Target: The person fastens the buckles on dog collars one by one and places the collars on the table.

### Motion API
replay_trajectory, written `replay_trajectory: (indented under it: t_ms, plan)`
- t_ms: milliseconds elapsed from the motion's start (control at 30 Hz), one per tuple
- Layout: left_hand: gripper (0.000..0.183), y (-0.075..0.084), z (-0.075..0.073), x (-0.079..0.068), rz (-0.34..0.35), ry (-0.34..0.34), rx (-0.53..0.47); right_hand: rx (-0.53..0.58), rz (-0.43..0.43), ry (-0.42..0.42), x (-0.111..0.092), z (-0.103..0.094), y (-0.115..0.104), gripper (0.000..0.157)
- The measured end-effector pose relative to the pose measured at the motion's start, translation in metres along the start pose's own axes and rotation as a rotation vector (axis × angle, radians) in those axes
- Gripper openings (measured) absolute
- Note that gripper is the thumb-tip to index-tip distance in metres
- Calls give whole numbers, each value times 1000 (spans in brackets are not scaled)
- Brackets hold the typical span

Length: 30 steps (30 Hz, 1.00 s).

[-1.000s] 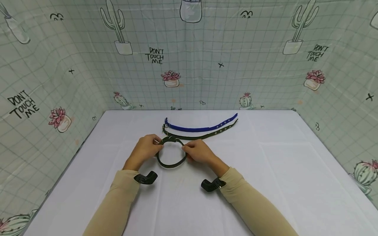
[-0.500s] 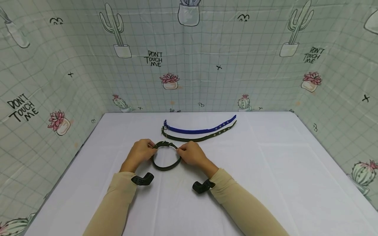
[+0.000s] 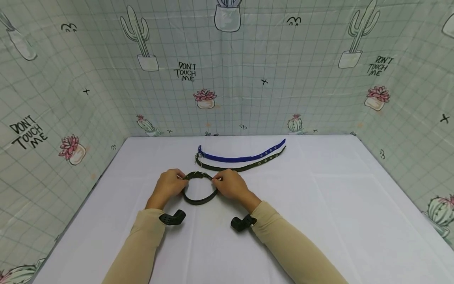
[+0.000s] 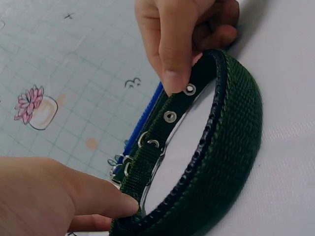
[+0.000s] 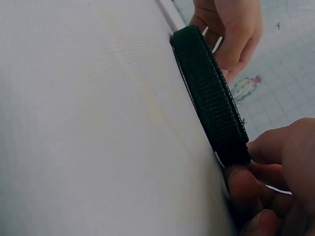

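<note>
A dark green webbing collar, fastened into a round loop, stands on its edge on the white table. My left hand pinches its left side between thumb and fingers. On the opposite side, my right hand grips the band. Metal eyelets and the buckle hardware show on the far part of the loop in the left wrist view. The right wrist view has the woven outer face of the collar, with the right fingers at its near end.
Just behind the loop, a second green collar lies stretched out with its eyelets to the right. A blue collar lies along its far side. Cloth walls printed with cacti border the white table at back and sides.
Both hands have shifted slightly left and nearer with the looped collar, away from the two flat collars. In the last half second they have stayed nearly still.
</note>
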<state>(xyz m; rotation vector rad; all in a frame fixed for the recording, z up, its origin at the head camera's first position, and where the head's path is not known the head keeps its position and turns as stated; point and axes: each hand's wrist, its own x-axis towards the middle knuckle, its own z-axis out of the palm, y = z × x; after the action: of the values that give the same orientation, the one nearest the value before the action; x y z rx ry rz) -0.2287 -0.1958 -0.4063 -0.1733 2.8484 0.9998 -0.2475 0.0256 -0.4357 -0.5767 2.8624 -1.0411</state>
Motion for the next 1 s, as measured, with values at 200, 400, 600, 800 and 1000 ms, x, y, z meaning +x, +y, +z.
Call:
replay_trajectory:
  t_ms: [200,400,600,800,1000]
  plan:
    - [41,1,-1,-3,-33,25,67,100,-3,-26,-4,-6,6,22]
    - [36,2,0,-2,49,134,102,127,-7,-21,-7,-17,14,24]
    - [28,11,1,1,208,281,146,172,44,19,-10,-29,24,24]
    - [23,21,5,2,292,300,150,236,97,42,-14,-44,34,25]
    - [23,32,10,0,286,217,146,218,119,70,-19,-58,51,25]
